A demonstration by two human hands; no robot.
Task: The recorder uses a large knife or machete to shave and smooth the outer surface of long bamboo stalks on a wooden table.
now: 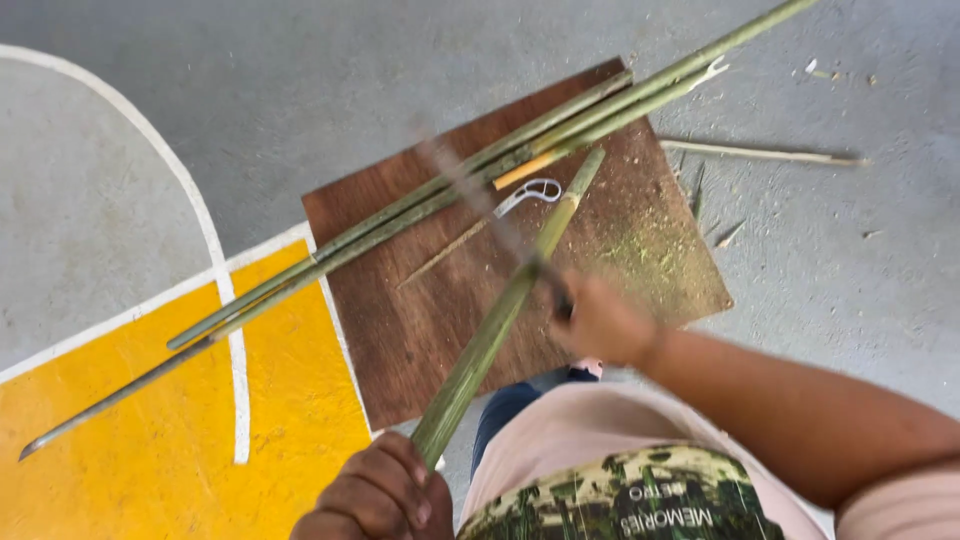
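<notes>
My left hand [380, 495] grips the near end of a green bamboo stick [510, 300] that slants up over a brown wooden board [420, 330] on the floor. My right hand [600, 322] holds the handle of a long knife; its blade [480, 200] is blurred and crosses the stick about midway along it. Several long green bamboo strips [420, 205] lie diagonally across the board's far edge.
A small white-handled tool [530, 192] and a thin sliver [445, 260] lie on the board. Another thin stick [760, 153] and shavings lie on the grey concrete at right. At left the floor is painted yellow [150, 420] with white lines.
</notes>
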